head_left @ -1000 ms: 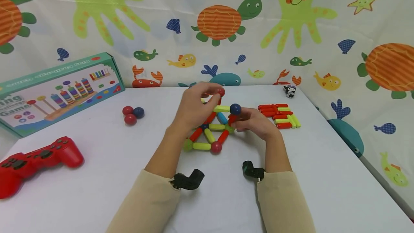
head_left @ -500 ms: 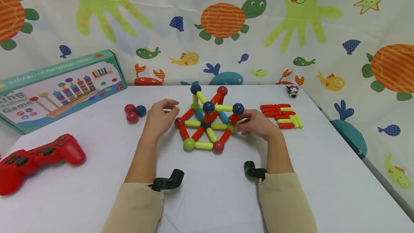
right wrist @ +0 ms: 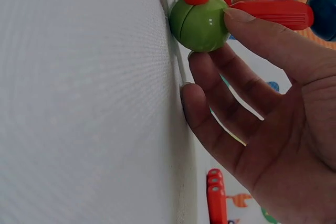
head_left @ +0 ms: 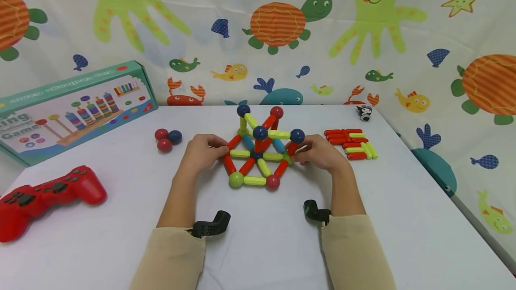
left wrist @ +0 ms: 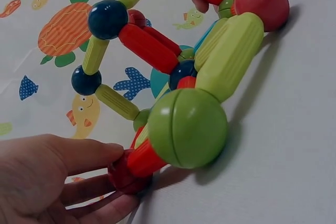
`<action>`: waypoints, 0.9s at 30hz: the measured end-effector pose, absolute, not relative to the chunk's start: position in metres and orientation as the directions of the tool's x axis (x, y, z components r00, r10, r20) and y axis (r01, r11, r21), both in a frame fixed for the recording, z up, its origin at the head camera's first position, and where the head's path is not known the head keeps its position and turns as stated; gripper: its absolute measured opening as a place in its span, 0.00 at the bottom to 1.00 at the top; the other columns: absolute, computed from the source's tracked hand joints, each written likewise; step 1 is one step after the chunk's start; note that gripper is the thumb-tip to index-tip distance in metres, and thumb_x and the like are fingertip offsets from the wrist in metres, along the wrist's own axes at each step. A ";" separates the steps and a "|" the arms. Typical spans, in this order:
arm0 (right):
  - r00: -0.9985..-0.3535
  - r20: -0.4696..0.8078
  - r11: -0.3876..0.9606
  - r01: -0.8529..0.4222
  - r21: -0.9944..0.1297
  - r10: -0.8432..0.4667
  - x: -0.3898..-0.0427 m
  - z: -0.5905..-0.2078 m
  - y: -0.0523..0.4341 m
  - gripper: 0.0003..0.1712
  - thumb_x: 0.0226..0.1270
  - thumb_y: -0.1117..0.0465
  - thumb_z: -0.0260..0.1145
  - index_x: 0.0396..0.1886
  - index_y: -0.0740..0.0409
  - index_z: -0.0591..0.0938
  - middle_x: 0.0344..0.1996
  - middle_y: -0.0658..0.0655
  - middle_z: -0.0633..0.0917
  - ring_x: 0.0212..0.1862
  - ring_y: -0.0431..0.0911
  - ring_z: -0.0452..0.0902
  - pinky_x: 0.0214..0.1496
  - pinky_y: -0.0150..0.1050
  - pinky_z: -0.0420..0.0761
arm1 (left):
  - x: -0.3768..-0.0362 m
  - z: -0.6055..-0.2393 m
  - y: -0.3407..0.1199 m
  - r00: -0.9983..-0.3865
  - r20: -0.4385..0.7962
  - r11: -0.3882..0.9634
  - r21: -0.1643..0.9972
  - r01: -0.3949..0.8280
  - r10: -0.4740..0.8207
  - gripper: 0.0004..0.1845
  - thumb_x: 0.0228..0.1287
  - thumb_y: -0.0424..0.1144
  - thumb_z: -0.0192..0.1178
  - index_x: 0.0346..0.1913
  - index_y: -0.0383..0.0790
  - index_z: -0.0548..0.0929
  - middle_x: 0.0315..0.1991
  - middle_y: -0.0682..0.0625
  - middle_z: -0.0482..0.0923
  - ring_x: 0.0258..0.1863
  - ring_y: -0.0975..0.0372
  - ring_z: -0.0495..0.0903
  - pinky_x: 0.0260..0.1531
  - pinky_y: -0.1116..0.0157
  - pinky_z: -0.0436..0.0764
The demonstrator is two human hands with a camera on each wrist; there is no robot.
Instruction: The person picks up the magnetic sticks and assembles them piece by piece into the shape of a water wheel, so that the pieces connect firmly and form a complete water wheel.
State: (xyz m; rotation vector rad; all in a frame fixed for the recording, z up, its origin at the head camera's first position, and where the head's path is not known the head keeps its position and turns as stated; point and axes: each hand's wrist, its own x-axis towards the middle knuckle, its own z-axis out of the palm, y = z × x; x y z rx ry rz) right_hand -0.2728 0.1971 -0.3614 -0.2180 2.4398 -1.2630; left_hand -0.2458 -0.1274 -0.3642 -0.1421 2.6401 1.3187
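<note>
A structure of coloured balls and rods [head_left: 256, 155] stands on the table in the middle of the head view, with a flat base and an upper tier. At its left corner my left hand [head_left: 200, 152] pinches a red ball [left wrist: 125, 174] between thumb and fingers. On the opposite side my right hand [head_left: 322, 153] holds a green ball [right wrist: 199, 24], thumb on one side and fingertips on the other. A red rod [right wrist: 275, 14] rises from that green ball to a blue ball [head_left: 297, 136]. Another green ball [left wrist: 188, 128] is at the front corner, nearest the left wrist camera.
Loose red and yellow rods [head_left: 348, 143] lie in a group at right. Several loose balls [head_left: 164, 145] sit left of the structure. A game box [head_left: 76, 113] and a red game controller [head_left: 52, 200] occupy the far left. A small figurine [head_left: 364, 113] stands near the back edge.
My left hand came away from the top of the structure, moved left and down, then closed in on the red ball at the left corner. My right hand stays at the green ball.
</note>
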 end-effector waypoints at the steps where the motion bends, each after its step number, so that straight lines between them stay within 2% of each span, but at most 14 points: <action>1: -0.915 -0.263 0.586 0.038 -0.810 -0.305 -0.273 -0.361 0.197 0.20 0.68 0.61 0.72 0.59 0.52 0.87 0.55 0.59 0.87 0.57 0.55 0.78 0.57 0.45 0.80 | -0.246 -0.364 -0.127 -0.978 -0.210 0.599 0.782 -0.170 -0.003 0.16 0.75 0.43 0.60 0.59 0.42 0.85 0.56 0.41 0.82 0.54 0.51 0.79 0.55 0.57 0.84; 6: -0.920 -0.272 0.595 0.055 -0.802 -0.282 -0.272 -0.360 0.196 0.20 0.68 0.61 0.72 0.60 0.52 0.86 0.55 0.60 0.86 0.52 0.54 0.80 0.54 0.43 0.81 | -0.245 -0.364 -0.126 -0.975 -0.223 0.594 0.782 -0.186 -0.012 0.16 0.75 0.43 0.60 0.60 0.42 0.85 0.57 0.41 0.81 0.55 0.50 0.79 0.58 0.55 0.83; 11: -0.922 -0.287 0.603 0.077 -0.794 -0.259 -0.273 -0.361 0.195 0.22 0.69 0.60 0.72 0.62 0.51 0.85 0.58 0.61 0.84 0.46 0.54 0.83 0.51 0.41 0.82 | -0.243 -0.361 -0.129 -0.974 -0.228 0.596 0.783 -0.178 0.008 0.16 0.74 0.44 0.62 0.59 0.42 0.85 0.57 0.41 0.81 0.56 0.50 0.78 0.59 0.54 0.82; 17: -0.917 -0.280 0.571 0.072 -0.818 -0.285 -0.274 -0.364 0.197 0.24 0.69 0.60 0.71 0.64 0.54 0.82 0.62 0.63 0.81 0.52 0.54 0.82 0.53 0.42 0.86 | -0.244 -0.362 -0.135 -0.974 -0.217 0.603 0.787 -0.133 0.068 0.17 0.73 0.44 0.63 0.60 0.42 0.85 0.58 0.41 0.81 0.59 0.49 0.78 0.60 0.52 0.81; 20: -0.921 -0.278 0.576 0.074 -0.814 -0.274 -0.274 -0.365 0.198 0.24 0.68 0.59 0.73 0.63 0.55 0.82 0.61 0.63 0.81 0.50 0.53 0.85 0.56 0.44 0.85 | -0.244 -0.362 -0.136 -0.972 -0.219 0.602 0.789 -0.125 0.086 0.17 0.73 0.42 0.63 0.61 0.43 0.84 0.59 0.42 0.81 0.61 0.49 0.77 0.62 0.51 0.80; 23: -0.931 -0.283 0.592 0.097 -0.800 -0.230 -0.274 -0.366 0.197 0.25 0.67 0.57 0.74 0.63 0.54 0.81 0.61 0.60 0.80 0.50 0.53 0.84 0.60 0.46 0.83 | -0.244 -0.362 -0.138 -0.968 -0.229 0.601 0.790 -0.122 0.106 0.18 0.73 0.42 0.64 0.62 0.43 0.84 0.60 0.42 0.81 0.63 0.48 0.76 0.63 0.50 0.80; 27: -0.951 -0.282 0.621 0.146 -0.770 -0.125 -0.276 -0.365 0.192 0.26 0.66 0.56 0.74 0.62 0.53 0.79 0.62 0.59 0.79 0.58 0.54 0.77 0.64 0.50 0.80 | -0.243 -0.362 -0.140 -0.958 -0.251 0.601 0.790 -0.119 0.139 0.18 0.72 0.42 0.65 0.62 0.44 0.84 0.60 0.43 0.80 0.61 0.49 0.76 0.60 0.51 0.81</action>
